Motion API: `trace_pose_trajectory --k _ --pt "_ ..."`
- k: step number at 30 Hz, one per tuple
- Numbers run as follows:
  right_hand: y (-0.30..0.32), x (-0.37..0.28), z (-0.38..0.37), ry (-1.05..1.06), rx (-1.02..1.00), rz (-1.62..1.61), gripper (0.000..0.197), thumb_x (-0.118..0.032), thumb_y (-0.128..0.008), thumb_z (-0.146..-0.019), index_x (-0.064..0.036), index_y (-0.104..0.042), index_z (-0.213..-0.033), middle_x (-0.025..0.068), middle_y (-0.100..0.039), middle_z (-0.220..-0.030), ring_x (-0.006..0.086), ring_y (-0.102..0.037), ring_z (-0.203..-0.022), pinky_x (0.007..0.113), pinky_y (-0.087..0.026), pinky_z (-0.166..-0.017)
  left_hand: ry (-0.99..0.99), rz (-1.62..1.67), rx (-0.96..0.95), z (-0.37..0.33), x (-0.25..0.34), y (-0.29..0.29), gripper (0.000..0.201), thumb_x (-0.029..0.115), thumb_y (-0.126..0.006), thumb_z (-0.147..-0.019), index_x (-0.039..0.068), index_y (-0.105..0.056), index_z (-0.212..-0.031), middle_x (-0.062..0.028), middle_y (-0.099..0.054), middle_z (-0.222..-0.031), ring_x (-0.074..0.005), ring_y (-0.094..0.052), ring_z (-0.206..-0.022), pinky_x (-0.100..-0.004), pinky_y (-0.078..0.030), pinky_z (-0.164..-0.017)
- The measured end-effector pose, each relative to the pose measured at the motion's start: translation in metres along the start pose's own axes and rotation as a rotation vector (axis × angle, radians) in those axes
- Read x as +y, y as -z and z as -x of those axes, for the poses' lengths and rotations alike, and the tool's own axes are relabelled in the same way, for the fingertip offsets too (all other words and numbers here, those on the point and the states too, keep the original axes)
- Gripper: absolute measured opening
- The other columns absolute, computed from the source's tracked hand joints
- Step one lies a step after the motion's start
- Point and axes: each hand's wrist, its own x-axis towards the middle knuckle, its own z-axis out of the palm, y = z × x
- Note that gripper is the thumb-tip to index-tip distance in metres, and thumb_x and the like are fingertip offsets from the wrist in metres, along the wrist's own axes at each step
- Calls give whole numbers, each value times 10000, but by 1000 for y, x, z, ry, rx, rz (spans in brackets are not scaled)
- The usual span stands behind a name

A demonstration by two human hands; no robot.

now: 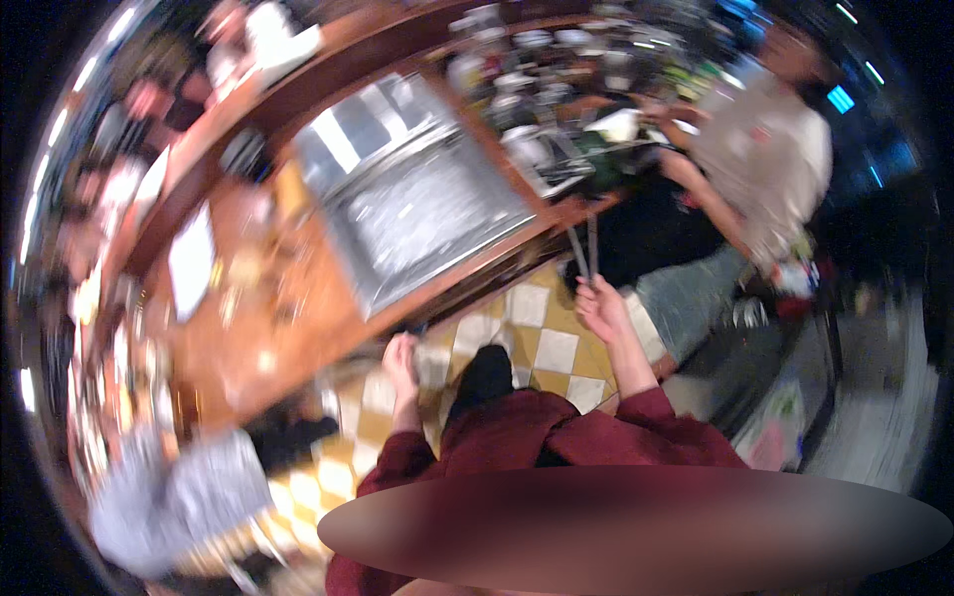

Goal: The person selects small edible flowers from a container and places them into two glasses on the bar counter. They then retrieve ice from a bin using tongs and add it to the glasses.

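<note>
My right hand (602, 306) is closed around the lower end of metal tongs (584, 254). Their two narrow arms point away from me, spread slightly, with nothing visible between the tips. My left hand (399, 362) is low by the counter's front edge, its fingers curled. A small dark shape shows at its fingertips, but blur hides what it is. Beyond both hands, a metal ice bin (437, 204) set into the wooden counter holds a bed of ice.
On the left, the wooden counter (328, 323) carries a white sheet (192, 260) and blurred small items. Bottles and containers (527, 89) crowd the back right. A co-worker (760, 149) stands at right; another person in grey (179, 492) is at lower left. The floor is checkered tile (556, 350).
</note>
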Motion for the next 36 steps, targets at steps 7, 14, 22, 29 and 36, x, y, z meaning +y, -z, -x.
trace_pose_trajectory --k 7,14,22,29,36 --pt "-99 70 39 -102 -125 265 483 -451 -392 -997 -14 -555 -1120 -43 -340 -576 78 -309 -452 219 -243 -442 224 -19 339 41 -33 91 282 235 -522 -966 50 -634 -786 7 -539 -677 -97 -452 -640 -267 -380 -592" --pt "-331 81 -8 1022 -537 1569 327 -296 -674 -856 0 -655 -994 109 -668 -898 257 -652 -818 341 -507 -682 -93 -182 420 -20 -21 152 178 166 -532 -938 10 -614 -915 -32 -528 -753 -121 -472 -680 -274 -411 -639" --pt "-528 166 -92 1501 -1088 2305 151 -221 -631 -829 -81 -574 -827 73 -595 -805 286 -628 -808 413 -500 -660 -111 -581 194 -174 -52 188 413 190 -622 -872 16 -534 -1237 -217 -598 -1071 -344 -568 -974 -412 -448 -877" --pt "-558 193 -125 1430 -1338 2451 164 -188 -605 -806 -137 -645 -956 37 -635 -897 260 -652 -795 388 -534 -672 -287 -852 148 -219 -68 185 388 333 -613 -875 60 -598 -1151 -127 -639 -967 -301 -574 -950 -409 -442 -864" --pt "-565 200 -128 1471 -1444 2417 127 -178 -594 -792 -94 -569 -883 38 -575 -824 223 -616 -801 368 -497 -680 -257 -906 150 -224 -65 184 337 343 -591 -887 51 -618 -1053 -114 -648 -939 -278 -578 -940 -388 -436 -868"
